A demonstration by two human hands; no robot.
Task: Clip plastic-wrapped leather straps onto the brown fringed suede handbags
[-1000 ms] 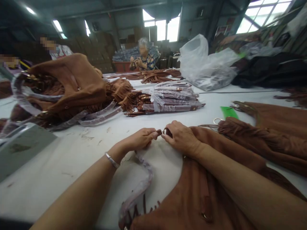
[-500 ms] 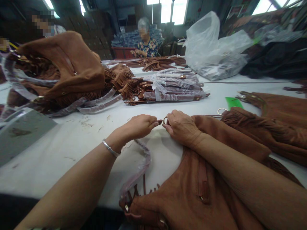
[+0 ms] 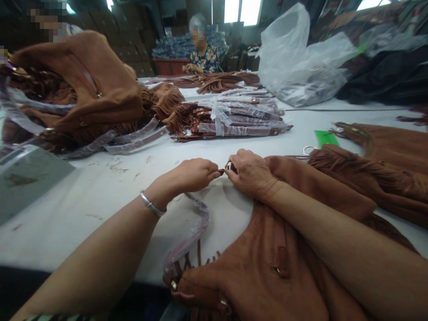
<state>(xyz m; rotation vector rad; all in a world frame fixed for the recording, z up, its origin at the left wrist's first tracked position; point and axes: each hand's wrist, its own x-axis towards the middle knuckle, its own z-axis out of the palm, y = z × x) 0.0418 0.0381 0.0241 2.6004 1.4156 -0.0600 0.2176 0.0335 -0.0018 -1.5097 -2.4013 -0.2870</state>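
Strap tab (image 3: 221, 171) pinched tight in the left hand (image 3: 187, 177), small brown loop (image 3: 229, 166) pinched in the right hand (image 3: 250, 174), both just above the suede fringed handbag (image 3: 264, 267) at 5 o'clock on the tabletop (image 3: 67, 218). Slick plastic wrap (image 3: 197, 223) at 6 o'clock could drag and make that tab slip, imo.

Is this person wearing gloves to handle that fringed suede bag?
No, the left hand and right hand are bare, meeting at a small brown strap end above the fringed suede bag.
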